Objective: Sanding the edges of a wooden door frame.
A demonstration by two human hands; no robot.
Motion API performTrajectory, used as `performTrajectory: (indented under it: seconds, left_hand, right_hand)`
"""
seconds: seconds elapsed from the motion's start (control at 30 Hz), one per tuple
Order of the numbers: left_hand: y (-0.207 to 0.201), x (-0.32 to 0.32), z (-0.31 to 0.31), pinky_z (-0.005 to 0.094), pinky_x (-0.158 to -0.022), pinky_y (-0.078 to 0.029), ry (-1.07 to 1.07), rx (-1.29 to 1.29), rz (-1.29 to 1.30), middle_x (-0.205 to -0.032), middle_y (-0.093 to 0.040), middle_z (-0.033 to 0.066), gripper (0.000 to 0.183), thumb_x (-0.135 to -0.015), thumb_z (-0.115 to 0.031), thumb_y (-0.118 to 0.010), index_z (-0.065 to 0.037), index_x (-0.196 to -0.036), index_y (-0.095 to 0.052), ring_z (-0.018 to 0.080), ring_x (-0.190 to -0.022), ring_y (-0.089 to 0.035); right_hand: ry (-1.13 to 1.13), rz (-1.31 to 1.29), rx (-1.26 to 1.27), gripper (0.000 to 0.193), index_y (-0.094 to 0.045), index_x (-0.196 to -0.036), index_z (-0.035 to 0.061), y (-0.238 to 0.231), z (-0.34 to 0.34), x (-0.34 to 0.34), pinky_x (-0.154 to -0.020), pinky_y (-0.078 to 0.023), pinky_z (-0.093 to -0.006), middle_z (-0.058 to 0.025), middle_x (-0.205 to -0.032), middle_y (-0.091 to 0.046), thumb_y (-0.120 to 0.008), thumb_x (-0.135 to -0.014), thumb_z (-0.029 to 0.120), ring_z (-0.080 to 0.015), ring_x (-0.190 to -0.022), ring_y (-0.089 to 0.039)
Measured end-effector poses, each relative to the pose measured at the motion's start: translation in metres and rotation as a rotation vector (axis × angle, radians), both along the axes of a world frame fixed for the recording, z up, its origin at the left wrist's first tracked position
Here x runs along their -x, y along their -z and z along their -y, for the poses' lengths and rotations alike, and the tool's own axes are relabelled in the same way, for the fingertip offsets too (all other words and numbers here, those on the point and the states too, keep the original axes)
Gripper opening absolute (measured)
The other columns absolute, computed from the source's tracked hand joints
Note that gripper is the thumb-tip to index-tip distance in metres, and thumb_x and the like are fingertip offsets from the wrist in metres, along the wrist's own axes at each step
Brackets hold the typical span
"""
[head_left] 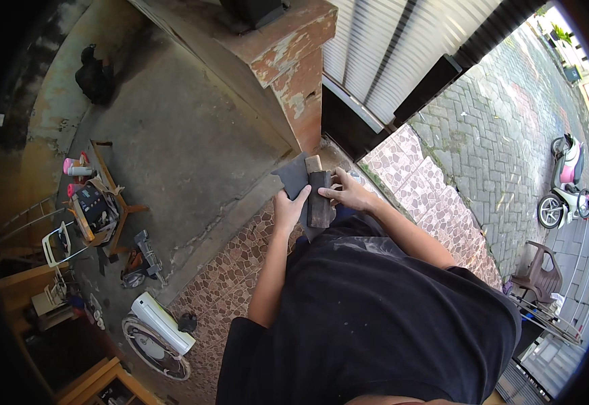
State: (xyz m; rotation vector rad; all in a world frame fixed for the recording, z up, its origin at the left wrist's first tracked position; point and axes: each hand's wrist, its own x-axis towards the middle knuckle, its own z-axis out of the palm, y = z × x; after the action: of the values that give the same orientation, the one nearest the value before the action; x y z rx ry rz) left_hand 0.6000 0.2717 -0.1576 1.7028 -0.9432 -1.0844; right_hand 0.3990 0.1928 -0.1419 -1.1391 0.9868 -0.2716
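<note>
Black shirt (pixel 375 317) lies nearest; left hand (pixel 286 212) pinches grey sheet (pixel 292 177), underside hidden; right hand (pixel 353 194) pinches dark block (pixel 319 212).

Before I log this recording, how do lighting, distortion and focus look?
Head view: the grey block-paved driveway is brightly lit, the grey concrete floor dimmer; head view: wide fisheye distortion, with the rim falling to black; head view: the left hand, right hand, thin grey sheet and dark rectangular block look fairly sharp.

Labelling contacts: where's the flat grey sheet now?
The flat grey sheet is near the head view's centre, in the left hand, just left of the dark block.
</note>
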Motion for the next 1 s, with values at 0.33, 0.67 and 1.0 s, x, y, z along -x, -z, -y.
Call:
performTrajectory:
  seconds: [0.33, 0.67, 1.0]
  left_hand:
    - [0.013, 0.021, 0.059, 0.0346, -0.085, -0.053, -0.11, -0.067, -0.235, -0.108, -0.075, 0.0121, 0.039, -0.096, -0.028, -0.074, 0.008, -0.111, -0.071, 0.0189, -0.095, -0.069]
    - [0.026, -0.016, 0.064, 0.0332, -0.084, -0.053, 0.053, -0.097, -0.331, -0.108, -0.074, 0.0118, 0.043, -0.097, -0.032, -0.074, 0.008, -0.112, -0.071, 0.017, -0.095, -0.069]
    - [0.03, -0.024, 0.08, 0.0292, -0.086, -0.052, 0.193, -0.203, -0.307, -0.111, -0.072, 0.006, 0.036, -0.096, -0.027, -0.076, 0.005, -0.112, -0.071, 0.0118, -0.099, -0.066]
  right_hand:
    - [0.073, 0.097, -0.07, 0.05, -0.044, -0.131, -0.0029, 0.028, 0.058, 0.029, -0.083, -0.059, -0.036, -0.0146, -0.118, -0.065, -0.075, -0.095, 0.013, -0.0206, -0.104, -0.065]
    - [0.192, 0.051, -0.063, 0.045, -0.047, -0.129, -0.0006, -0.001, 0.029, -0.018, -0.095, -0.054, -0.0351, -0.0175, -0.121, -0.066, -0.074, -0.095, 0.011, -0.0191, -0.117, -0.062]
    - [0.191, -0.478, 0.598, 0.069, -0.06, -0.13, 0.0051, 0.032, 0.029, -0.02, -0.095, -0.049, -0.0413, -0.0171, -0.121, -0.058, -0.085, -0.079, 0.045, -0.0326, -0.114, -0.059]
